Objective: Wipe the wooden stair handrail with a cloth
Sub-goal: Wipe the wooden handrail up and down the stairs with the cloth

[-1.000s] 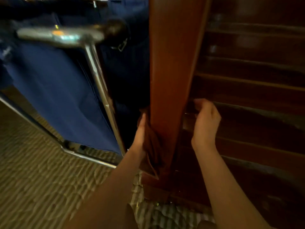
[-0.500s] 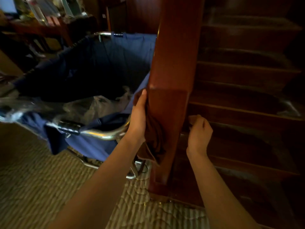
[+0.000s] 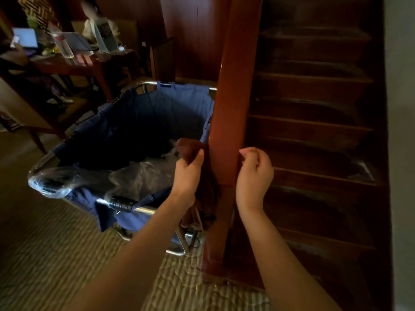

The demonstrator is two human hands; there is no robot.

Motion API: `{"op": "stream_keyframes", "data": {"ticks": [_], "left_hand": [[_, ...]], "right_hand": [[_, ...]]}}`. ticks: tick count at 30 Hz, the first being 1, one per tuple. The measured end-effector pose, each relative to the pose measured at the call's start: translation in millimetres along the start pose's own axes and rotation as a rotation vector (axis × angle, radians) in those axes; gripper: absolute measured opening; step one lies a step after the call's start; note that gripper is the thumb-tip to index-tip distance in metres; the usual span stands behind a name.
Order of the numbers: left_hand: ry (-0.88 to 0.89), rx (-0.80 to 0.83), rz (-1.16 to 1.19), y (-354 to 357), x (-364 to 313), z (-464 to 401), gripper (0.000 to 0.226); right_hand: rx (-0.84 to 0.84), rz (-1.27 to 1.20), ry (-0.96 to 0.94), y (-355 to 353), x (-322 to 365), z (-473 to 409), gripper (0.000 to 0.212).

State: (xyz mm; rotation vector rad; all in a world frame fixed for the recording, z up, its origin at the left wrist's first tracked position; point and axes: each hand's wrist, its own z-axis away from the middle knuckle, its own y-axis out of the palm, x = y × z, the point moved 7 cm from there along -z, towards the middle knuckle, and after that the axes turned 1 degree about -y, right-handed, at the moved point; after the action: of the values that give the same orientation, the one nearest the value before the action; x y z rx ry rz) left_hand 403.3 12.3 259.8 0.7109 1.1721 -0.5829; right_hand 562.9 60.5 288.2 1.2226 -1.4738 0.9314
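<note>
Cart (image 3: 143, 113) (blue, metal-framed) crowds handrail (image 3: 233, 108) beside cloth-gripping left hand (image 3: 187, 173).

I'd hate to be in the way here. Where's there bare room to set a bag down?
The patterned carpet lower left, in front of the blue laundry cart, is bare. The wooden stair treads right of the wooden post look bare too. It is crowded at the post, where the left hand grips the brown cloth, and on the cluttered table.

surface: patterned carpet (image 3: 56, 254); on it: blue laundry cart (image 3: 139, 122); wooden stair post (image 3: 233, 108)
</note>
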Motion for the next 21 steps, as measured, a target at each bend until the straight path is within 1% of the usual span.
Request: {"op": "stream_keyframes", "data": {"ticks": [1,3,5,6,7,8,9,10,11,12,15,18,21], "left_hand": [[0.024,-0.023,-0.022,-3.4,-6.7,2.6,0.015],[0.042,-0.076,-0.039,-12.7,-18.1,4.8,0.015],[0.006,-0.103,0.001,-22.0,-21.8,5.1,0.017],[-0.033,-0.102,0.051,-25.9,-21.0,5.4,0.020],[-0.077,-0.096,0.114,-29.0,-20.5,6.1,0.023],[-0.124,-0.091,0.178,-32.2,-19.3,7.4,0.026],[-0.170,-0.095,0.225,-36.3,-17.4,9.6,0.027],[-0.209,-0.100,0.257,-40.4,-16.6,11.7,0.026],[-0.235,-0.098,0.264,-44.5,-16.9,13.2,0.025],[-0.250,-0.074,0.259,-47.5,-19.4,14.3,0.024],[-0.262,0.058,0.196,-55.0,-32.5,12.2,0.025],[-0.221,0.144,0.043,-71.4,-46.7,1.1,0.025],[-0.117,0.345,-0.154,-85.9,-60.7,-11.3,0.018]], "right_hand": [[0.045,-0.004,-0.057,3.1,9.5,5.6,0.025],[0.188,0.007,-0.186,12.4,26.2,18.8,0.023],[0.409,0.053,-0.258,26.5,35.0,31.7,0.019],[0.544,0.099,-0.250,35.0,35.9,38.4,0.018],[0.680,0.164,-0.215,43.5,34.5,45.5,0.024],[0.805,0.233,-0.169,51.1,29.6,52.8,0.035],[0.907,0.289,-0.130,56.8,24.5,60.3,0.048],[0.971,0.322,-0.113,60.9,22.0,66.7,0.059],[0.994,0.341,-0.115,63.9,21.2,71.1,0.065],[0.975,0.355,-0.132,65.3,22.3,72.7,0.064],[0.857,0.370,-0.170,71.0,27.0,70.0,0.041],[0.768,0.206,-0.035,81.2,28.8,65.4,0.025],[0.661,0.126,0.075,91.8,33.4,60.4,0.020]]}}
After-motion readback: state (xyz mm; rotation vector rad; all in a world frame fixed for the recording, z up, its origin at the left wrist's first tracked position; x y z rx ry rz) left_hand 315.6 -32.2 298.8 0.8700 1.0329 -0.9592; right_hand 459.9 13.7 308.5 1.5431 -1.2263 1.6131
